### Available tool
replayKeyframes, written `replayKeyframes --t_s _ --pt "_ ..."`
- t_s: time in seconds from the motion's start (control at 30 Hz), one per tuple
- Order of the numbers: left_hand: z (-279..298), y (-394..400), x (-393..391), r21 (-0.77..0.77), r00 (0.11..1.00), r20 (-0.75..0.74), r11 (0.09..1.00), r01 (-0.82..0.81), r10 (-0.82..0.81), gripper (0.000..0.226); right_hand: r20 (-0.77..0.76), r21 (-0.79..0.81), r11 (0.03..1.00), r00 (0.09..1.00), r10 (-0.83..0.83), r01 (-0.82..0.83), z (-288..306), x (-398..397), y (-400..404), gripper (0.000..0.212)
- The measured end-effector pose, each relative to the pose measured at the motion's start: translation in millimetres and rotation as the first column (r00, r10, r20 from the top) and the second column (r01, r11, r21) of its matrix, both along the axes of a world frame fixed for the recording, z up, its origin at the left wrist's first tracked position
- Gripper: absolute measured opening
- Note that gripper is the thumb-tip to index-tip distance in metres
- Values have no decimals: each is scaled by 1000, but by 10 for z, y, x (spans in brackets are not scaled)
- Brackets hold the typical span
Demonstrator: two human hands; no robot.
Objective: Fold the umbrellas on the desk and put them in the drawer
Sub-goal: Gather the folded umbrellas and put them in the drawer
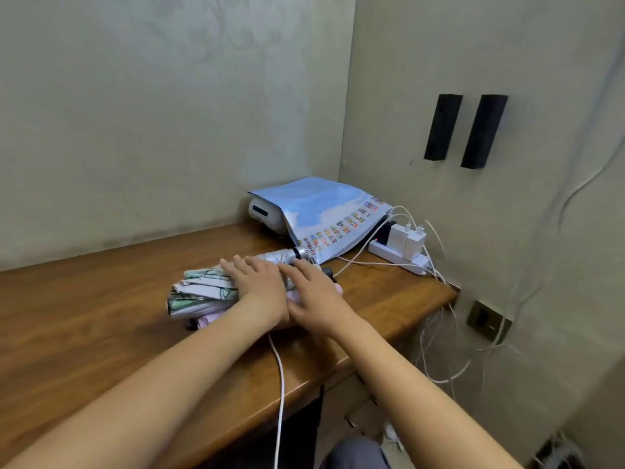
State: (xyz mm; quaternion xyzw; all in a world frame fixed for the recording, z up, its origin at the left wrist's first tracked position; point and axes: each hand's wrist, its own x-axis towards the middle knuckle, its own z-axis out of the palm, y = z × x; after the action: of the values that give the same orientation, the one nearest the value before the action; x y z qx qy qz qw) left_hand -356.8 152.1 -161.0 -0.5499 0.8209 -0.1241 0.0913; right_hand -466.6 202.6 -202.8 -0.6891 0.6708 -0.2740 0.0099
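Both my hands flat on umbrellas (pixel 203 292) — left hand (pixel 257 286), right hand (pixel 314 296) — lying along the bench (pixel 84 316) toward its right edge.

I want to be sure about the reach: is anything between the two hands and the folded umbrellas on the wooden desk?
Nothing visible is. The left hand already lies flat on the folded green-and-white patterned umbrella, and the right hand lies beside it on the bundle, near the silver umbrella. The drawer cannot be made out.
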Motion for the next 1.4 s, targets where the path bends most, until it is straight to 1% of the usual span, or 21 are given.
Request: replayKeyframes --t_s 0.07,0.13,0.2,0.23,0.27,0.3,0.33,0.37,0.4,0.43,0.5,0.53,0.57,0.6,0.67,0.77,0.83,0.97,1.17,1.3,1.4 --pt "-17 19 -123 -6 995 -2 995 101 -101 105 68 -130 987 994 -84 92 -44 -158 262 40" --pt "-156 37 -246 -60 951 -87 955 291 -295 103 104 -315 917 969 -223 245 -110 -369 596 17" --pt "-362 104 -393 -132 840 -245 875 466 -484 89 262 -379 804 887 -381 458 -240 -592 944 21" --pt "-472 154 -482 -152 761 -319 823 547 -565 83 391 -339 746 807 -443 574 -331 -713 1094 27" --pt "-575 216 -578 -143 683 -370 765 628 -630 80 538 -246 688 687 -489 683 -404 -821 1204 31" --pt "-667 294 -677 -108 613 -409 703 703 -676 80 654 -109 641 541 -529 759 -504 -948 1284 32" --pt "-754 363 -773 -59 568 -442 655 753 -694 80 699 67 622 409 -587 780 -653 -1084 1311 32" --pt "-827 421 -858 -1 561 -464 633 774 -686 82 666 243 624 340 -664 742 -795 -1197 1323 30" --pt "-873 467 -920 50 581 -472 638 769 -663 84 605 404 639 333 -723 654 -950 -1283 1307 27" --pt "-900 489 -966 81 610 -465 656 751 -641 85 557 524 657 366 -746 542 -1169 -1393 1246 24" --pt "-928 498 -1017 79 641 -450 687 722 -622 84 487 656 651 445 -752 383 -1693 -1641 1052 25" --pt "-938 492 -1029 67 641 -448 692 719 -623 82 464 692 633 459 -758 346 -2149 -1848 848 30" --pt "-947 483 -1029 59 639 -449 693 719 -625 80 465 724 617 444 -766 308 -2540 -2017 661 41" --pt "-962 471 -1028 56 638 -451 694 718 -624 78 476 739 610 419 -773 287 -2673 -2044 578 55" --pt "-985 453 -1028 55 640 -455 698 714 -619 75 554 743 618 281 -784 260 -2684 -1970 519 61" --pt "-1010 439 -1034 40 630 -467 697 716 -620 70 672 728 655 -24 -740 201 -2130 -1587 665 35" --pt "-1008 433 -1027 34 620 -488 696 717 -615 69 707 704 678 -114 -698 214 -1952 -1471 700 28" --pt "-1011 434 -1002 20 594 -529 691 722 -606 68 732 675 704 -83 -676 222 -1925 -1417 682 18" --pt "-995 493 -980 21 593 -545 698 716 -593 67 652 728 601 -61 -756 330 -2056 -1439 1010 34" --pt "-957 502 -987 24 597 -537 697 717 -596 59 603 778 572 -56 -795 259 -1915 -1461 1433 31" --pt "-931 535 -986 24 598 -534 697 717 -598 59 543 823 531 -4 -840 200 -1808 -1500 1714 27"
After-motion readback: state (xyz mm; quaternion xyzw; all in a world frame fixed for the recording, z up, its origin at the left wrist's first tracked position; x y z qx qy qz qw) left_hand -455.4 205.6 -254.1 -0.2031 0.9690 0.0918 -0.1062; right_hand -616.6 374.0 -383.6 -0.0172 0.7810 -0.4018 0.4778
